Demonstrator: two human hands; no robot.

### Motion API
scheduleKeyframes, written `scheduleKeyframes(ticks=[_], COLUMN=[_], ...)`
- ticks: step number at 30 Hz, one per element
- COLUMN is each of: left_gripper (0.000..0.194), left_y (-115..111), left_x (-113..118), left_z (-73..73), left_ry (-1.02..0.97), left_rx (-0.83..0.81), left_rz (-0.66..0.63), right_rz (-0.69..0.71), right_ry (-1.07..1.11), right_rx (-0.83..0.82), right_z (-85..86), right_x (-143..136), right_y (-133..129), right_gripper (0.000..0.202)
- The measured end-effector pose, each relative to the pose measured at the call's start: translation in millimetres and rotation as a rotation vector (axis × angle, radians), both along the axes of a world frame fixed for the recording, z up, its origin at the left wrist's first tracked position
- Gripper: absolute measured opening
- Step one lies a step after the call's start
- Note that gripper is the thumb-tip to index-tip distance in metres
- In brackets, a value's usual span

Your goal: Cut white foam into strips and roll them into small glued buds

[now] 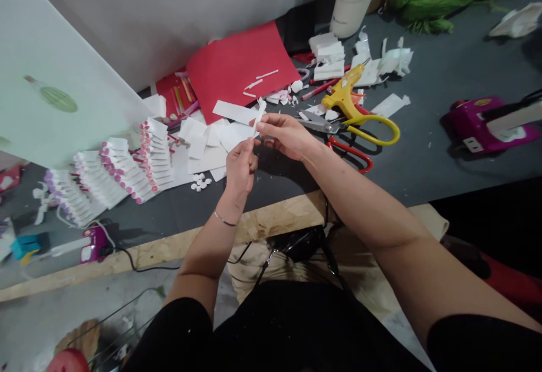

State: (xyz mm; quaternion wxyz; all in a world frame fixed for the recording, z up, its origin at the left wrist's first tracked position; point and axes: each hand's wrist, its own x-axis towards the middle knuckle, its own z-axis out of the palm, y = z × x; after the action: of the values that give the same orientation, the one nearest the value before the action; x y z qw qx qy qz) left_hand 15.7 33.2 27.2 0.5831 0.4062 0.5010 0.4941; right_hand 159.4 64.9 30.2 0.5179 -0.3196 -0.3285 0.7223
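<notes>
White strip (259,114): one, over the table (410,174), tilted. Your left hand (241,163): pinched on its lower end. Your right hand (283,135): clamped on it higher up. Scissors (336,127): near your right wrist.

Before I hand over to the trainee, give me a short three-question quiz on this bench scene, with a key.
1. Multiple choice: what do the left hand and right hand hold between them?
A) scissors
B) a slim white piece
C) a glue gun

2. True or false: in the picture, the patterned cup stands to the right of the big red sheet.

3. Short answer: which wrist wears the thin bracelet?

Key: 1. B; 2. True; 3. The left.
</notes>
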Motion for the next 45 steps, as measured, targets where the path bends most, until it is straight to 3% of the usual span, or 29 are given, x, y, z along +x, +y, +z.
scheduleKeyframes(ticks=[5,9,14,17,22,30,37,45], left_gripper=[0.055,0.05,0.037,0.025,0.009,0.026,0.033,0.039], left_y=[-1.9,-2.8,-1.6,0.9,2.1,2.3,4.9,2.5], left_x=[1.7,-0.4,-6.8,-10.1,-7.6,-8.0,-8.1,-6.1], left_z=[-6.0,-10.1,-3.5,1.7,5.4,4.1,5.0,7.8], left_ry=[0.196,0.211,0.306,0.385,0.263,0.329,0.17,0.09], left_rx=[0.141,0.212,0.194,0.209,0.011,0.184,0.09,0.035], left_rz=[0.049,-0.005,-0.137,-0.14,-0.087,0.028,0.062,0.041], right_rz=[-0.108,-0.149,-0.135,-0.115,-0.089,-0.111,-0.011,-0.012], right_ry=[-0.098,-0.138,-0.201,-0.252,-0.331,-0.305,-0.142,-0.165], right_rx=[0.009,0.044,0.076,0.1,0.184,0.162,-0.027,0.079], right_z=[-2.8,-4.2,-5.6,-6.3,-2.3,2.7,0.9,-8.0], right_x=[-1.0,0.5,3.5,4.7,5.1,-5.3,2.6,-2.5], right_y=[2.8,4.1,6.0,6.5,3.7,-3.1,2.2,3.9], right_gripper=[0.055,0.056,0.05,0.044,0.041,0.049,0.024,0.049])
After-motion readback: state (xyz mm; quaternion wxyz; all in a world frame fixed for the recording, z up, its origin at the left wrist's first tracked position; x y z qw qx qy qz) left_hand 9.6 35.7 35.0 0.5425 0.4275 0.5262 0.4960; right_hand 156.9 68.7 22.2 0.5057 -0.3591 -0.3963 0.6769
